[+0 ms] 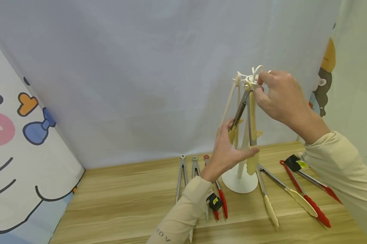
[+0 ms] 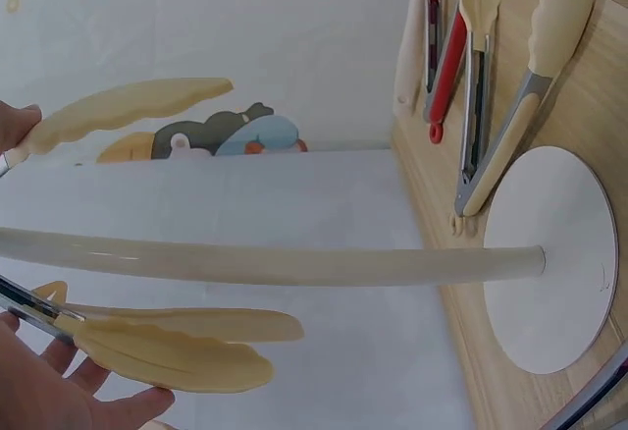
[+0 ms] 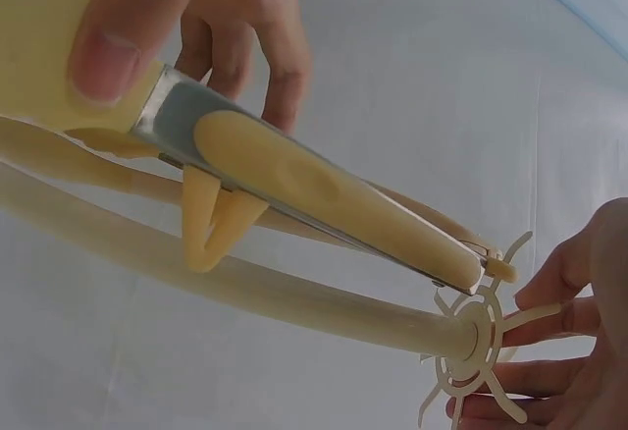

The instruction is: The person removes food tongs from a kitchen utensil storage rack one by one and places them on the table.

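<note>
A white stand with a round base (image 1: 239,183) and a hooked ring (image 3: 479,340) on top stands towards the right. From one hook hangs a pair of cream-tipped kitchen tongs (image 1: 253,118), arms spread. My left hand (image 1: 227,152) holds these tongs low down, thumb on one arm and fingers by the other. At the top, my right hand (image 1: 281,96) pinches the hooked ring beside the tongs' pull loop; its exact contact is partly hidden. Another pale hanging utensil (image 1: 229,101) is on a hook to the left.
Cream tongs (image 1: 275,183) lie right of the base, with red-tipped tongs (image 1: 308,196) further right. Left of the stand are grey-handled tongs (image 1: 181,176) and more red-tipped tongs (image 1: 221,196), partly behind my left sleeve. A pale curtain (image 1: 125,84) backs the wooden table (image 1: 116,203).
</note>
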A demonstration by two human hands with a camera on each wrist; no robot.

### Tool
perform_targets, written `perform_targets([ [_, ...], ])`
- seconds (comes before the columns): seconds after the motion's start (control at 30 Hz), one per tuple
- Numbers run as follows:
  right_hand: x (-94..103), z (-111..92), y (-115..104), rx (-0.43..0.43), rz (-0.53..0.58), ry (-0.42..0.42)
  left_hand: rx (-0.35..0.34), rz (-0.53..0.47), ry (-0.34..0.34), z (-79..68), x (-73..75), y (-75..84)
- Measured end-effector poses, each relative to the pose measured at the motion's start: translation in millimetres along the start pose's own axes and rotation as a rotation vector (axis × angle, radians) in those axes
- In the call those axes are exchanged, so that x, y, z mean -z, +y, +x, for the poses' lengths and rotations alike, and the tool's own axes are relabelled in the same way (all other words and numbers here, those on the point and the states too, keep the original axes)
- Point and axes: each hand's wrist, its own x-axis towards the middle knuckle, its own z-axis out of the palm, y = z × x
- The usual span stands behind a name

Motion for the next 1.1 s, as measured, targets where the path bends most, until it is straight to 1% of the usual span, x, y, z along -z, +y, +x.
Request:
perform_targets([
  [0.07, -0.3, 0.1, 0.2, 0.004, -0.003, 0.004, -0.017, 0.001, 0.006, -0.5, 0.0, 0.3],
  [0.2, -0.5, 0.1, 0.1, 0.004, -0.005, 0.002, -0.03, -0.001, 0.012, -0.8, -0.7, 1.1],
  [0.5, -1.5, -1.2, 0.8, 0.003, -0.005, 0.008, -0.021, -0.012, 0.011, -0.4, -2.4, 7.4],
  [1.1, -2.7, -1.1, 0.4, 0.003, -0.01, 0.01, -0.059, 0.003, 0.054, -5.6, 1.1, 10.9],
])
